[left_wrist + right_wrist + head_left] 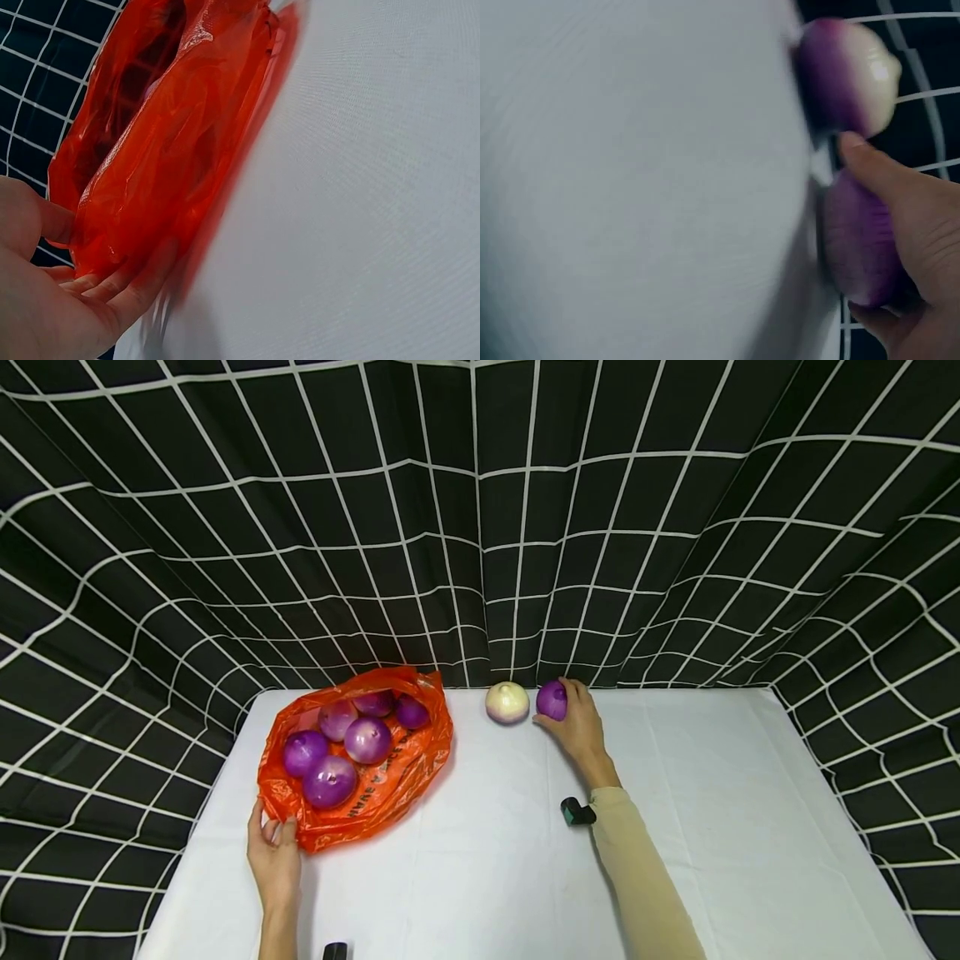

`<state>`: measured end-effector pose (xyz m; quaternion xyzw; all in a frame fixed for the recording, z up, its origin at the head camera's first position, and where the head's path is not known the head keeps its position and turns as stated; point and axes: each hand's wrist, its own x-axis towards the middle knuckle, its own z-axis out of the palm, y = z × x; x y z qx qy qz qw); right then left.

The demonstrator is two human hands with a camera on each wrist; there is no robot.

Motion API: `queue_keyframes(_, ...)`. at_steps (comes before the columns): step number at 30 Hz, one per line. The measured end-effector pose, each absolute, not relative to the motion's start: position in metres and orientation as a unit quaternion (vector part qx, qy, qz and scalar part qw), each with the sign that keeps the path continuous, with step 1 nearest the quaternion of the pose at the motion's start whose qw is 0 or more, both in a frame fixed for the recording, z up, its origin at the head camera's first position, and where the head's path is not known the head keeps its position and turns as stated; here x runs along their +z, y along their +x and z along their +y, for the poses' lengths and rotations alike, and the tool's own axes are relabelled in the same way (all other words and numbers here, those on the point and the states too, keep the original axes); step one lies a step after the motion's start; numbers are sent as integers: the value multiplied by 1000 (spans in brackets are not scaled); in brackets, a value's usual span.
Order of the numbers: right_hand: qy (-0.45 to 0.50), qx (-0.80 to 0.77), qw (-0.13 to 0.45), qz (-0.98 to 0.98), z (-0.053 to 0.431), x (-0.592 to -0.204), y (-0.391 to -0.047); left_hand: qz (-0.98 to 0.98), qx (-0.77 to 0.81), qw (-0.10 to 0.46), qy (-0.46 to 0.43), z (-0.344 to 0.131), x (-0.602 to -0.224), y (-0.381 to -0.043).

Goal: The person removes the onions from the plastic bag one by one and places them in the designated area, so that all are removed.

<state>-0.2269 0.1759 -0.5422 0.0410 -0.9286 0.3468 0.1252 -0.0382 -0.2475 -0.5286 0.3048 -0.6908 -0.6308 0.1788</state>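
My right hand (581, 727) grips a purple onion (551, 700) near the table's back edge, thumb on one side and fingers on the other. In the right wrist view that purple onion (859, 240) sits between thumb and fingers. Just left of it stands a pale onion (507, 702), whose side looks purple in the right wrist view. My left hand (274, 860) holds the near left edge of a red-orange plastic bag (408, 785), thumb and fingers about its rim in the left wrist view. Several purple onions (331, 782) lie inside the wide-mouthed bag.
A white cloth covers the table (480, 877). Black curtains with a white grid (510, 527) hang along the back and sides, close behind the onions. A small black device (577, 812) sits by the right wrist, another (335, 951) at the bottom edge.
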Motion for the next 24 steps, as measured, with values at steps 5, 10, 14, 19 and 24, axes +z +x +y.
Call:
queue_keyframes(5,32,338,120,-933,176,-547,-231,-698,-626,179,297,-250,-526,-39)
queue_keyframes(10,24,330,118,-936,177,-547,-231,-704,-623,171,296,-252,-524,-40)
queue_keyframes(14,19,326,112,-939,178,-546,-228,-701,-626,170,296,-251,-524,-40)
queue_keyframes(19,21,326,116,-938,180,-545,-227,-697,-631,175,292,-250,-524,-40)
queue_keyframes(24,20,337,125,-933,181,-543,-224,-688,-641,191,283,-250,-526,-39)
